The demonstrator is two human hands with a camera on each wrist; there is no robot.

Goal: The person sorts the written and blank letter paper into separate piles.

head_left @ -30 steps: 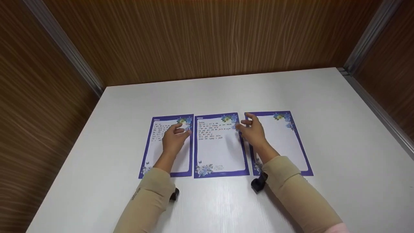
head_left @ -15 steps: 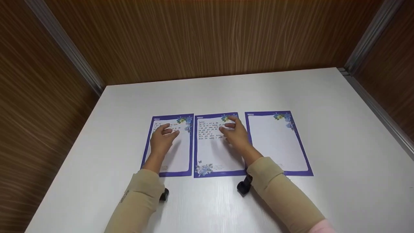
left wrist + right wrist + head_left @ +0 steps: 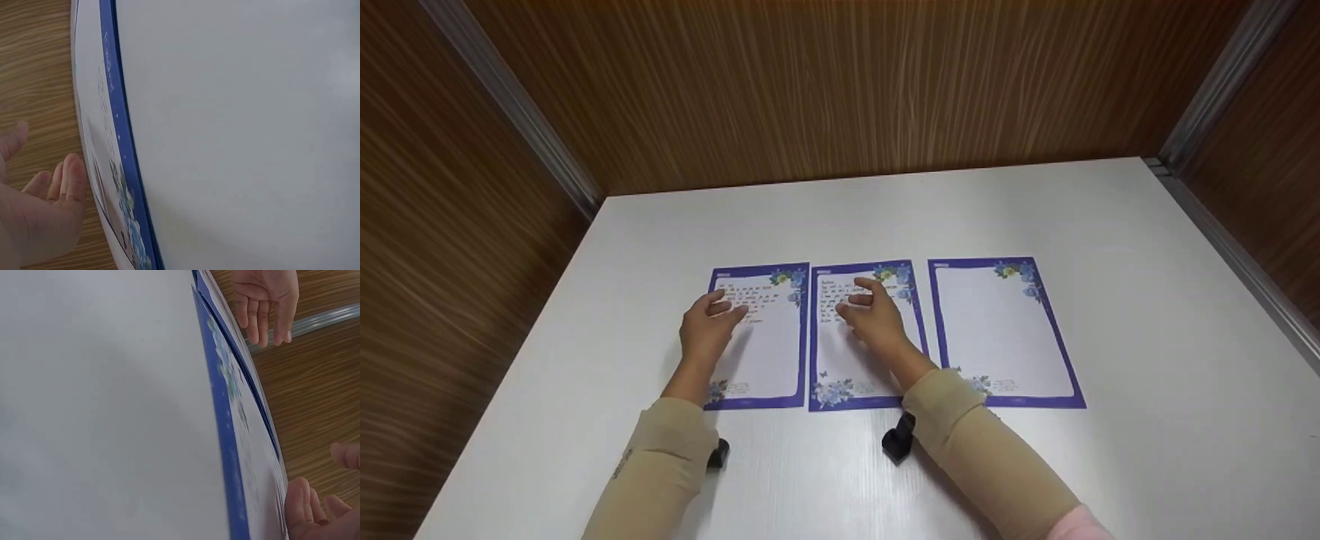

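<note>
Three purple-bordered sheets of letter paper with blue flowers lie side by side on a white table. Handwriting fills the upper part of the left sheet and the middle sheet; the right sheet bears no handwriting. Over the left sheet's left edge hovers my left hand, fingers loosely bent and holding nothing. My right hand is above the middle sheet, also holding nothing, its thumb and fingers apart. In the left wrist view, the left hand has its palm turned up beside the sheets. The right wrist view includes both hands.
The white table extends around the sheets on all sides. Wood-grain panels enclose it at the back and sides, with metal strips at the corners. A black device sits under the right wrist, and another under the left.
Both hands have moved left together: the left from over the left sheet to its left edge, the right from between the middle and right sheets to over the middle one. The sheets look unmoved.
</note>
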